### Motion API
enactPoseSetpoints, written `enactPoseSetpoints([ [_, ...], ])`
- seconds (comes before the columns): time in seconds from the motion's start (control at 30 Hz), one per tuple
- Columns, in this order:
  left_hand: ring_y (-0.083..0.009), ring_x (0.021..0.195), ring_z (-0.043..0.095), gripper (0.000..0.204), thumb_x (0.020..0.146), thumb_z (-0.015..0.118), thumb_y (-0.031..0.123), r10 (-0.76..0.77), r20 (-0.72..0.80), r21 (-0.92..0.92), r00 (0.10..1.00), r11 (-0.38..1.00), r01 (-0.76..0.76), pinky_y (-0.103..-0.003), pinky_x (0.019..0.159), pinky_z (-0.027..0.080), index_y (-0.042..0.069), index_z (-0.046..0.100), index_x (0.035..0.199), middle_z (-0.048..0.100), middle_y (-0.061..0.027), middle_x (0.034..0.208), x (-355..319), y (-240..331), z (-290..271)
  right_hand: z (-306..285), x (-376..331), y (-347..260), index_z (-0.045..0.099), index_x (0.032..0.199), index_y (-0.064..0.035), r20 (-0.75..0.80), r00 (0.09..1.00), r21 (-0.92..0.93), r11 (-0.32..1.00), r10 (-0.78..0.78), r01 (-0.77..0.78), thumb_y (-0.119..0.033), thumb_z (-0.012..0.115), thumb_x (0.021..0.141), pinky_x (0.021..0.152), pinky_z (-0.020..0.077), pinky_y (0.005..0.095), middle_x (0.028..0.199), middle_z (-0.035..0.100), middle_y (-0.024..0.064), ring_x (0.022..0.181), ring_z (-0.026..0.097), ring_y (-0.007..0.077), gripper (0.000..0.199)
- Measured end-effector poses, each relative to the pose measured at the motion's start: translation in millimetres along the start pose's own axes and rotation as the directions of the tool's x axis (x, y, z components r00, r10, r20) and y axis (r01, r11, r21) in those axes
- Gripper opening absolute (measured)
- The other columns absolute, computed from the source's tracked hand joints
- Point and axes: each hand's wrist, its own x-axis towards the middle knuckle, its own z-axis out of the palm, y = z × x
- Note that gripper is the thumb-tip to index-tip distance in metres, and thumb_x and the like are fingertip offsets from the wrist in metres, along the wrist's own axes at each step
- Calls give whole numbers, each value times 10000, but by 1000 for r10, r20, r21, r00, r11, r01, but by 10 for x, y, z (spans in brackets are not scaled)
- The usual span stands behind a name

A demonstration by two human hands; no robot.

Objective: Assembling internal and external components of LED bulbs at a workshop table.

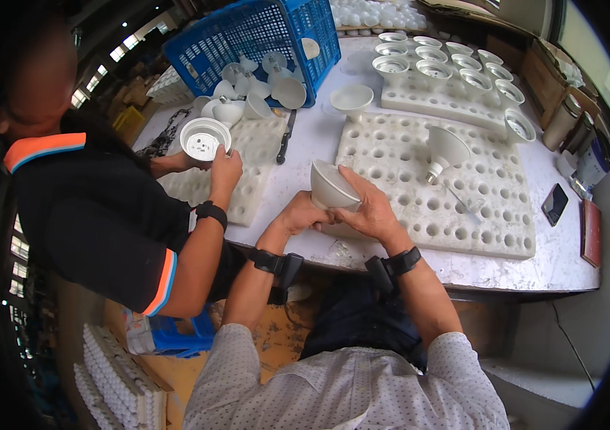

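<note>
A white cone-shaped lamp bulb (328, 185) is held in front of me over the table's near edge, its wide round face tilted up. Low on its narrow end, my left hand (302, 213) is closed around it. My right hand (371, 206) grips the same bulb from the right, fingers along its side. Beside my right hand lies a white foam board (455, 233) full of round holes. On that board another white lamp bulb (449, 148) leans with its metal screw base down, near a thin pale stick-like tool (464, 206). One more white bulb (351, 99) stands at the board's far left corner.
Several open white lamp cups (434, 72) stand in a farther foam board. A co-worker (97, 215) at left holds a white lamp cup (204, 140). Loose cups spill from a tipped blue crate (247, 36). A knife (287, 136), phone (555, 204) and red notebook (591, 233) lie on the table.
</note>
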Motion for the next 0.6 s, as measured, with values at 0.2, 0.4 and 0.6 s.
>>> enactPoseSetpoints([
  [0.2, -114, 449, 543, 190, 657, 671, 47, -67, 59, -37, 996, 997, 69, -217, 381, 381, -17, 650, 835, 644, -91, 688, -7, 41, -77, -291, -86, 290, 505, 1246, -57, 293, 930, -459, 886, 222, -67, -117, 618, 745, 872, 460, 414, 1078, 607, 207, 1021, 558, 370, 517],
  [0.4, -108, 435, 528, 168, 668, 652, 35, -104, 119, -121, 987, 986, 119, -223, 365, 366, -10, 632, 828, 638, -93, 682, 39, 71, -2, -350, 1, 17, 474, 1287, -54, -94, 996, 97, 995, 12, -3, -94, 584, 723, 956, 421, 384, 1215, 542, 199, 1132, 513, 347, 576],
  [0.6, -101, 426, 520, 162, 683, 633, 23, -3, 116, -112, 993, 994, 16, -209, 350, 357, -17, 601, 837, 628, -98, 679, -2, 26, 67, -294, 216, -131, 392, 1350, -51, 171, 981, 41, 995, -91, 85, -202, 688, 706, 970, 406, 367, 1234, 537, 190, 1154, 511, 328, 724],
])
